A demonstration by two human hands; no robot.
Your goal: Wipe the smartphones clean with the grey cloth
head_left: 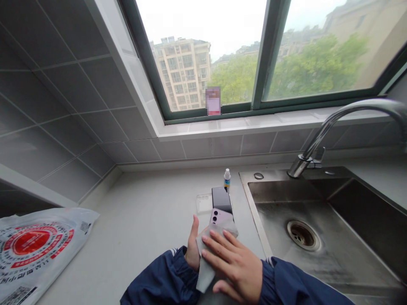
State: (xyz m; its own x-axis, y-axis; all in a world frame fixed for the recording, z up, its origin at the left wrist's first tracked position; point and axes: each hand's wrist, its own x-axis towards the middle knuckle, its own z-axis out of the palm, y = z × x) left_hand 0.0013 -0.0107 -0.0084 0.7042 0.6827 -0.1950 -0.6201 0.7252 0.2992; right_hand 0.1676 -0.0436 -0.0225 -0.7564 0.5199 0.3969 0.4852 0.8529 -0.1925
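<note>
A light purple smartphone (218, 214) with round camera lenses on its back lies partly under a thin grey cloth (206, 275). My left hand (192, 248) holds the phone from the left and below. Its thumb sticks up, and the other fingers are hidden by the cloth and the phone. Flat on top of the cloth rests my right hand (233, 264), fingers stretched and apart, pressing it against the phone's back. Just beyond lie a dark-screened phone (221, 198) and a clear phone case (204, 204). Behind them stands a small white-capped bottle (227, 178).
To the right a steel sink (265, 237) is set into the white counter (136, 220), with a curved chrome faucet (314, 135) behind it. A printed plastic bag (41, 245) lies at the left. A window (206, 51) and its sill (241, 125) are above the counter.
</note>
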